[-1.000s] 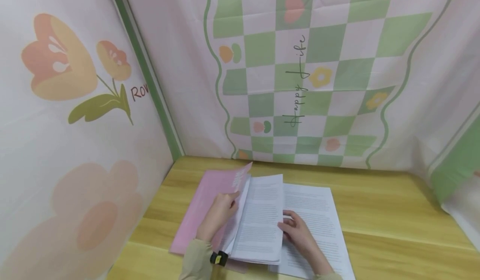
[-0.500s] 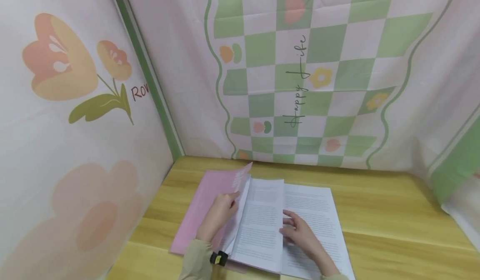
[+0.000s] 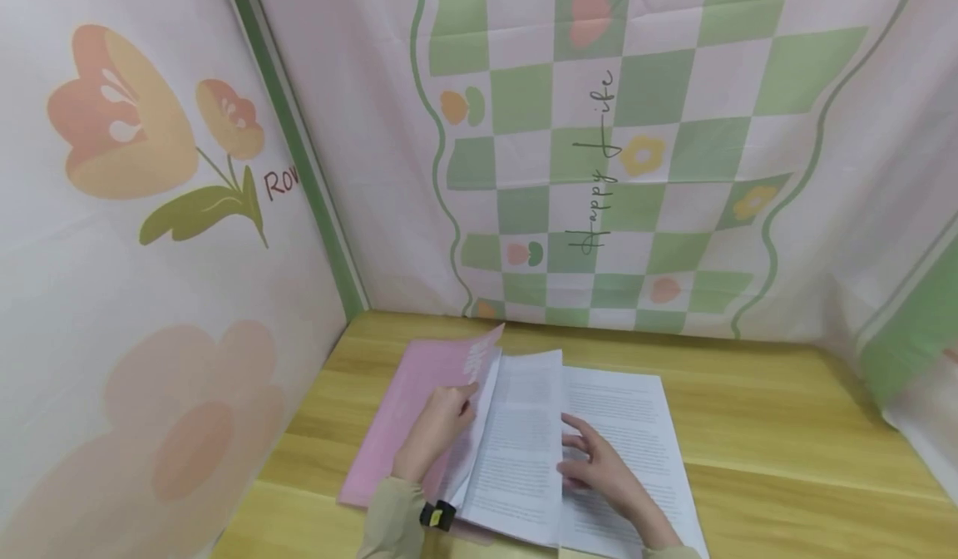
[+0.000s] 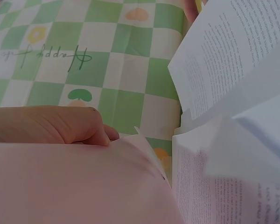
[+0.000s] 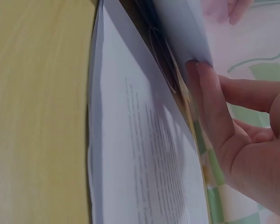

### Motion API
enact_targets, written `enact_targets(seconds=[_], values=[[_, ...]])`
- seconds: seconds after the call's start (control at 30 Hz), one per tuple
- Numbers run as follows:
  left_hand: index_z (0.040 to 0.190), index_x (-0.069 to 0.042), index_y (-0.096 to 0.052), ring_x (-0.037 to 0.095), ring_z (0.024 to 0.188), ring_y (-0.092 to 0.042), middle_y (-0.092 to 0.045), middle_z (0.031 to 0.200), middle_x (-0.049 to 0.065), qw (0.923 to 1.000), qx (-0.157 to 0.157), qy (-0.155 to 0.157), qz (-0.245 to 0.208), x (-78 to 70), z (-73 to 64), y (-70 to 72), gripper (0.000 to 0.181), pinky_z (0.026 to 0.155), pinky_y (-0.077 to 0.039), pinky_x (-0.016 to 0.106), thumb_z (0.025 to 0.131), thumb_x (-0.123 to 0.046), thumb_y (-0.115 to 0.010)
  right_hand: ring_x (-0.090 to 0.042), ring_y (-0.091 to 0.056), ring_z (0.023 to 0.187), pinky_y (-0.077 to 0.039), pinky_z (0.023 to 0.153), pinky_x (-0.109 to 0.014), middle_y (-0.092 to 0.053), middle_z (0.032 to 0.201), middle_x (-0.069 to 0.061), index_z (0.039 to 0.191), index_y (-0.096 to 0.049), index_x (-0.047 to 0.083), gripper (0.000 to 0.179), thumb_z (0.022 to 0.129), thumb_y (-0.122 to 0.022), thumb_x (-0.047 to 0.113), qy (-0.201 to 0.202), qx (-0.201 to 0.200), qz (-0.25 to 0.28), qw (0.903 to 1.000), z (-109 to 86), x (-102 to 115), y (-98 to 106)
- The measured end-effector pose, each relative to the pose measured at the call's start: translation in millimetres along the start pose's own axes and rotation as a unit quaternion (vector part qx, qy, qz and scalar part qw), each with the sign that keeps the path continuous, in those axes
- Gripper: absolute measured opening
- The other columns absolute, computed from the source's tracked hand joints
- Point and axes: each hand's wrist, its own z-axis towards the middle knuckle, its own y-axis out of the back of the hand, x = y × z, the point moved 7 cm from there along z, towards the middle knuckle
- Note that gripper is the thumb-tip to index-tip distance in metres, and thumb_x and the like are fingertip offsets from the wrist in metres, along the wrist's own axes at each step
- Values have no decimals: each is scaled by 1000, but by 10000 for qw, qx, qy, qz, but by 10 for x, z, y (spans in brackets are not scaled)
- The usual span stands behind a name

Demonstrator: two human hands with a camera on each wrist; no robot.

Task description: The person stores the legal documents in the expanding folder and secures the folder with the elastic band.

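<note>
A: Seeing the pink folder (image 3: 400, 401) where?

B: Spotting it on the left part of the desk (image 3: 793, 451), with its cover raised and printed sheets (image 3: 520, 451) leaning beside that cover; not making out their depth inside. Noticing a paper stack (image 3: 636, 426) just to the right, partly hidden behind the sheets

A: Doing what with the fingers?

B: Curling those of the left hand (image 3: 440, 424) round the cover's edge, apparently gripping it lightly; spreading those of the right hand (image 3: 602, 467) partly apart, tips touching the sheets' free edge, without closing round anything

A: Expecting what sort of handling?

B: Guessing at light, thin, bendy plastic for the folder, probably a bit slippery and springing back on release; judging the sheets light too, limp singly, stiffer as a bundle, creasing easily at the corners and likely slipping over one another

A: Taking hold where, then?

B: Favouring the cover's opening edge for the left hand, pinching without kinking; for the sheets, supporting the long free edge with thumb on one face and fingers on the other, avoiding single-page corners
</note>
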Motion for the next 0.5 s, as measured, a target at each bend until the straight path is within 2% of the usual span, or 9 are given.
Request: enact_targets(seconds=[0.37, 0.5], values=[[123, 5, -57, 1, 46, -31, -44, 54, -4, 9999, 8, -100, -38, -1, 0, -5, 38, 43, -31, 14, 85, 0, -57, -21, -66, 91, -57, 71, -31, -34, 139, -38, 147, -23, 7, 80, 80, -65, 6, 176, 27, 224, 9996, 114, 1, -75], [123, 4, -58, 1, 46, -31, -45, 54, -3, 9999, 22, -98, -41, 4, 6, -7, 37, 44, -32, 14, 86, 0, -57, -20, -66, 90, -57, 71, -31, -36, 139, -35, 147, -24, 9, 79, 80, -65, 6, -10, -66, 194, 9998, 137, 16, -82]])
